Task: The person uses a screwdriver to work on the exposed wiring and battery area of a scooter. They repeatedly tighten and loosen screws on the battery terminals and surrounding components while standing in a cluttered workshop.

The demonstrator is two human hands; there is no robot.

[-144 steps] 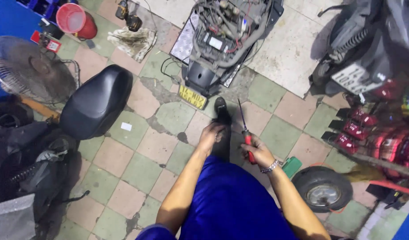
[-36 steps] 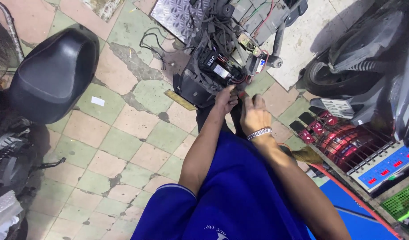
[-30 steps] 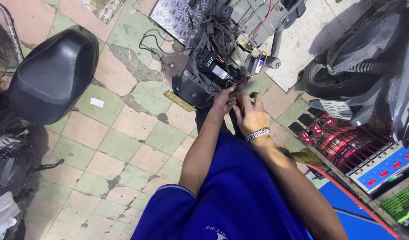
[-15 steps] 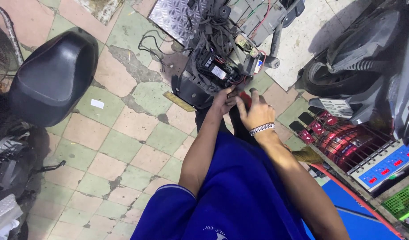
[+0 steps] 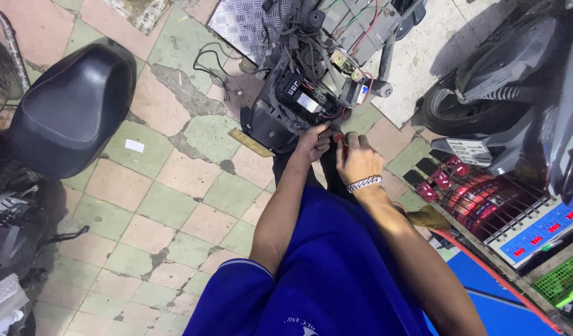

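A stripped scooter rear frame [image 5: 311,68] with tangled wires and a black battery box [image 5: 299,102] lies on the tiled floor ahead of me. My left hand [image 5: 314,142] reaches to the lower edge of the battery box, fingers curled at the wiring there. My right hand [image 5: 356,158], with a metal bracelet on the wrist, is closed around a red-handled tool [image 5: 339,135] right beside the left hand. What the tool's tip touches is hidden by my fingers.
A black scooter seat [image 5: 71,109] lies at the left. Another scooter's rear wheel [image 5: 460,109] and body stand at the right. A red rack with a blue panel [image 5: 516,224] sits at lower right. A diamond-plate sheet [image 5: 243,22] lies at the top.
Since the oldest frame I have leaned in to the scooter frame and both hands rose to the battery box. Over the last second the hands shifted only slightly at the same spot.
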